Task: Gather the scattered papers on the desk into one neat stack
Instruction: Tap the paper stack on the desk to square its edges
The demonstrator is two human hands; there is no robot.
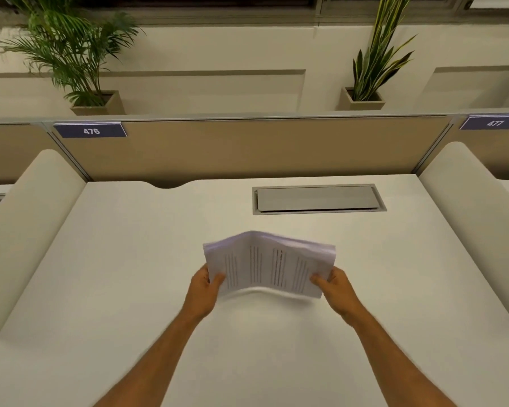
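Observation:
A bundle of white printed papers (269, 264) is held in the air just above the middle of the white desk (130, 274). The sheets bow upward in the middle and their edges are slightly uneven. My left hand (203, 289) grips the bundle's left edge, thumb on top. On the opposite edge, my right hand (335, 287) holds the bundle the same way. A soft shadow lies on the desk under the papers. No other loose sheets show on the desk.
A grey cable hatch (319, 199) is set into the desk behind the papers. A tan divider panel (247, 148) closes the far edge, with rounded white side screens at left (27, 230) and right (476, 224). Potted plants (80, 63) stand on a ledge beyond.

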